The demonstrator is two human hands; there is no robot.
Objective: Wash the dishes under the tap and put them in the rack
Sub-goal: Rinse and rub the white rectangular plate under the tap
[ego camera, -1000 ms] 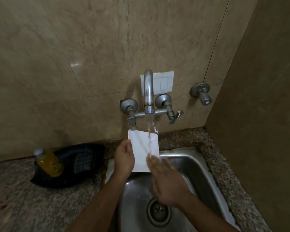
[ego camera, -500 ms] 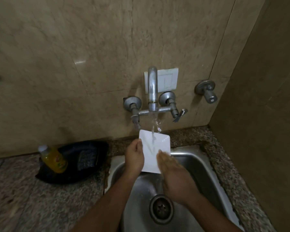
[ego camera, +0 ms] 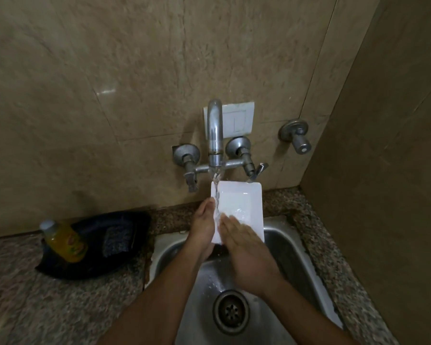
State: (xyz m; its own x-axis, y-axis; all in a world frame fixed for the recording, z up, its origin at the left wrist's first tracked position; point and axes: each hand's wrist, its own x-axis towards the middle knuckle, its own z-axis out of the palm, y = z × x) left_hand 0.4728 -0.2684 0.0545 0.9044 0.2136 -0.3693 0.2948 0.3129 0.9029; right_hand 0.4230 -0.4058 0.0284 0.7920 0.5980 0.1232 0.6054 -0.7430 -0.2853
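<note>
Head view shows a white rectangular dish [ego camera: 244,202] held tilted over the steel sink [ego camera: 291,247], directly under the tap [ego camera: 215,135], with water running onto its near left part. The left hand [ego camera: 202,229] grips the dish's left edge, fingers curled round it. The right hand [ego camera: 244,252] lies flat on the dish's face, fingers straight and together. Below the hands is the drain [ego camera: 230,312]. On the granite worktop [ego camera: 60,302] to the left, a yellow bottle [ego camera: 64,241] rests on a black tray [ego camera: 97,242].

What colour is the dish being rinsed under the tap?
White, plain with no pattern. The head view shows the dish clearly.
</note>
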